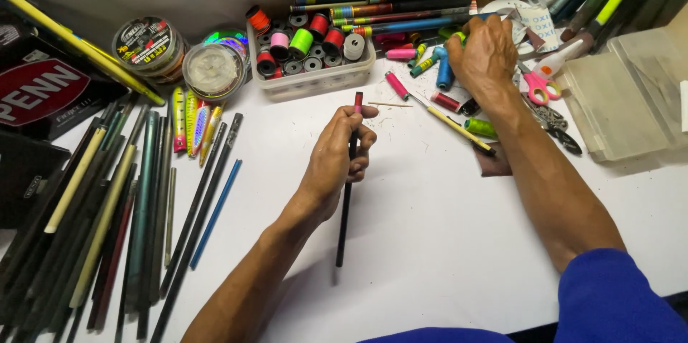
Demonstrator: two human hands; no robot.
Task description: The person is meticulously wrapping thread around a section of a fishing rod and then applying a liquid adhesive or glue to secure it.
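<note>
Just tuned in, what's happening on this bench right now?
A person sits at a white table. The left hand grips a thin black rod with a pink-wrapped tip, held nearly upright above the table. The right hand reaches into a cluster of loose thread spools at the back. A clear tray of spools sits behind, pink-handled scissors lie to the right, and many rod blanks lie on the left.

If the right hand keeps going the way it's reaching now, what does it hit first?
Probably the loose thread spools right under the right hand; beyond them lie the wrapped rod sections by the wall. Depth is hard to judge here.
</note>
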